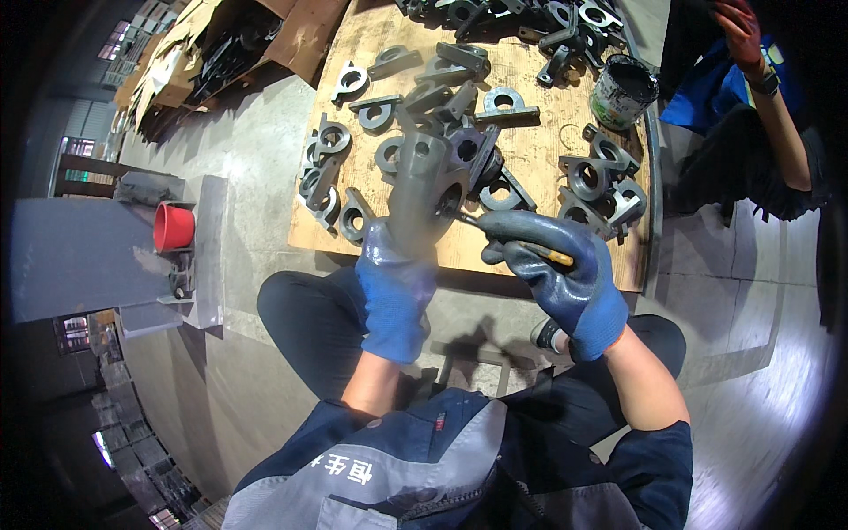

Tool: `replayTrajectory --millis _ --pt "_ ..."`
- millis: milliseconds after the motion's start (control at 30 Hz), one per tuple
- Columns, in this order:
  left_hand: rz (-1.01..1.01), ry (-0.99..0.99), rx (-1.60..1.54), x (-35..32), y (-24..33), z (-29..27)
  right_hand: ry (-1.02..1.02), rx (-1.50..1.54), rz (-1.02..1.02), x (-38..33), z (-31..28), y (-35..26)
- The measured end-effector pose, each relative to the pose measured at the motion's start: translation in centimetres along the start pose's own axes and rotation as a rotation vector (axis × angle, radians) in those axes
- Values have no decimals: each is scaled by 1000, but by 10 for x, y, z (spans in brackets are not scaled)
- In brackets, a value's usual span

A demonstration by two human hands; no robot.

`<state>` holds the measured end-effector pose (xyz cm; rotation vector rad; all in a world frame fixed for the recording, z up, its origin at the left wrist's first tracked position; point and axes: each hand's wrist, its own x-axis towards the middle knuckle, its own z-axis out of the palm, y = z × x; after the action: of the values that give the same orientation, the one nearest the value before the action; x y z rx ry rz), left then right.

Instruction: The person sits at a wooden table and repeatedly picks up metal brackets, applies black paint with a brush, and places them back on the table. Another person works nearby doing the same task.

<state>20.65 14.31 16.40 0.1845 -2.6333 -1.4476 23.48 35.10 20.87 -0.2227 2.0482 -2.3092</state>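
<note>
A person in blue gloves works at a wooden desk [541,161], the left hand [394,258] holding up a grey metal part [415,172] above the near edge of the board. The left grip is closed around the part's near end; blur softens its outline, though a round opening shows on its right side. The right hand [570,261] has its grip closed on a slim tool [558,255] with a yellow handle, its dark tip pointing left at the opening. Whether tip and metal touch cannot be told.

Around them, similar ringed pieces cover the desk: a loose group [328,170] along the left edge, a single flat-barred bracket [509,116] lying right of centre, a close cluster [574,170] toward the right edge, and a dark pile [587,34] at the far end. A can [611,104] with a black-coated mouth stands at the far right. Beyond the right edge, a co-worker's reddish-gloved hand [738,28] is raised, a dark watch [766,85] on the wrist. At far left, a cardboard box [300,40] holds black pieces; nearer on the left sits a red bucket [174,227].
</note>
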Motion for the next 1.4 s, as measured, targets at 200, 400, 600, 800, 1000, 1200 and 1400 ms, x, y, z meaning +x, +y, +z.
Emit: replayTrajectory --millis 200,400,600,800,1000,1200,1400 --pt "-43 -8 34 0 10 -1 -1 -253 -143 6 -5 8" --pt "-81 -3 -28 -1 10 0 18 -1 71 2 1 10" --pt "-18 -10 19 0 5 1 26 -54 -42 1 -1 8" --pt "-92 -23 49 2 -1 1 19 -142 -30 4 -4 4" --pt "-56 -21 52 1 2 2 12 -85 -22 2 -2 10" --pt "-67 -20 12 1 -3 3 10 -219 -145 4 -2 4" --pt "-83 -51 74 2 3 0 4 -394 -218 5 -4 10"
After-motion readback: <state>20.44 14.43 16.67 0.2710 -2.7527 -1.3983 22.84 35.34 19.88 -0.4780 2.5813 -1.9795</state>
